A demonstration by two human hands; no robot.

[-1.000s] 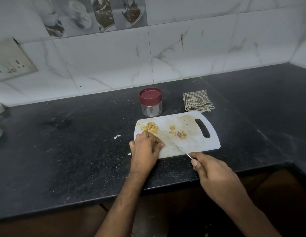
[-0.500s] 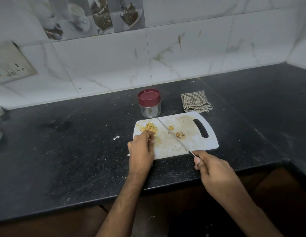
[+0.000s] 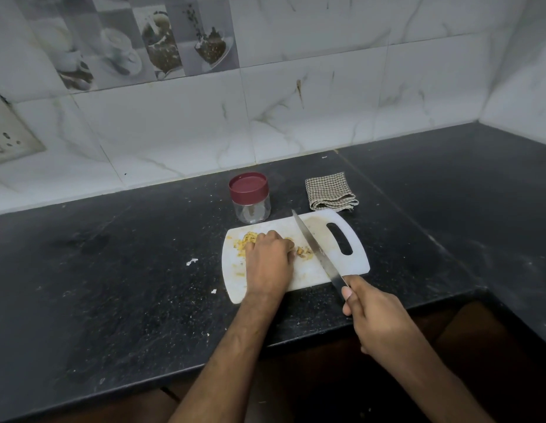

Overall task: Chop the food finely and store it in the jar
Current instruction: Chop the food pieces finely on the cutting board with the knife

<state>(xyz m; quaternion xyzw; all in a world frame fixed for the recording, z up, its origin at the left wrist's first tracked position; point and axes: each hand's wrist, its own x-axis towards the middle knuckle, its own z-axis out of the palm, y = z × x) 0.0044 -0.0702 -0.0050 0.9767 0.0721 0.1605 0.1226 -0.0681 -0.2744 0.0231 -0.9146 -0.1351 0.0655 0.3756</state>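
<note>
Right hand grips knife, blade over white cutting board. Left hand, fingers curled, covers yellow chopped food, prob. pinching some. Lidded jar behind board.

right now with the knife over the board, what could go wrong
1. The left hand lies curled over the chopped food, its fingertips close to the knife blade; a slip could nick them.
2. The white cutting board sits near the counter edge, its near corner close to the drop; chopping pressure might shift it.
3. The jar is capped by its red lid, so the food cannot go in yet.
</note>
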